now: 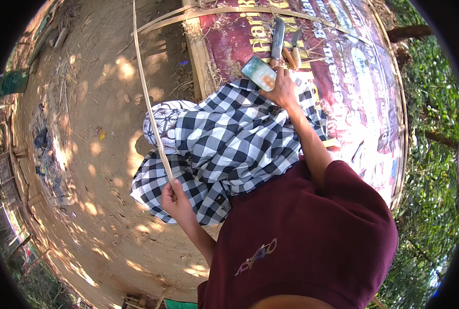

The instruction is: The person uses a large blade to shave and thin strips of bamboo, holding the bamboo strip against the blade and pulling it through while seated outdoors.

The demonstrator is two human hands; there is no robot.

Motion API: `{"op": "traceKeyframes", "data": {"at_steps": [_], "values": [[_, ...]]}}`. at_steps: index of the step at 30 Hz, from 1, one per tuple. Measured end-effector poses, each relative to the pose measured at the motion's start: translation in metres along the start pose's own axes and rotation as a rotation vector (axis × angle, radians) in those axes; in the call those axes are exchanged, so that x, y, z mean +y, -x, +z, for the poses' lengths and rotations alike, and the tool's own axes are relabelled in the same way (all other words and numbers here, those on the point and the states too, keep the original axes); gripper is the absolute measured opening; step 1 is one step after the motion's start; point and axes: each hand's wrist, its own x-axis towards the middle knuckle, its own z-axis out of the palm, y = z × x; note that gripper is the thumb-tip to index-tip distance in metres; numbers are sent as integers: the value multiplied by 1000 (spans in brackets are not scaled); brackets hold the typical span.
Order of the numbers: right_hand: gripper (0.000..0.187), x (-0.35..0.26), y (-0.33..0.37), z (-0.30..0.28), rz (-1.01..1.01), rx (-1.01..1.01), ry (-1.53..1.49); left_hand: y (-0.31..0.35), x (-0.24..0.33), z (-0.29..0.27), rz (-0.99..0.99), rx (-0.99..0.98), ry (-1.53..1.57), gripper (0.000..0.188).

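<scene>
My left hand [177, 202] pinches the lower end of a long, thin bamboo strip [146, 85], which rises past my knees to the top edge of the view. With its thumb at the lower edge and its fingers at the right end, my right hand [282, 91] grips a smartphone [259, 72] whose screen is lit. Just beyond those fingers, a broad-bladed knife [278, 38] lies with its handle toward me. Beside it is a smaller knife [296, 49] with a pale handle. A black-and-white checked cloth [239, 136] covers my lap and legs.
I sit on a platform covered by a printed maroon banner [337, 67], strewn with shavings and edged by a wooden beam [200, 62]. More bamboo strips [229, 10] cross its far end. Bare earth [95, 154] spreads to the left; green foliage [435, 195] stands at the right.
</scene>
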Motion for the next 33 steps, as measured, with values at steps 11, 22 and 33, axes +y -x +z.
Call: {"op": "traceKeyframes", "data": {"at_steps": [11, 22, 33], "values": [[75, -8, -43, 42, 54, 31, 206, -7, -43, -32, -89, 162, 21, 22], [53, 32, -49, 28, 143, 53, 253, 18, -49, -31, -156, 207, 114, 23], [71, 177, -131, 64, 104, 230, 523, 76, -75, -27, -174, 312, 173, 25]]}}
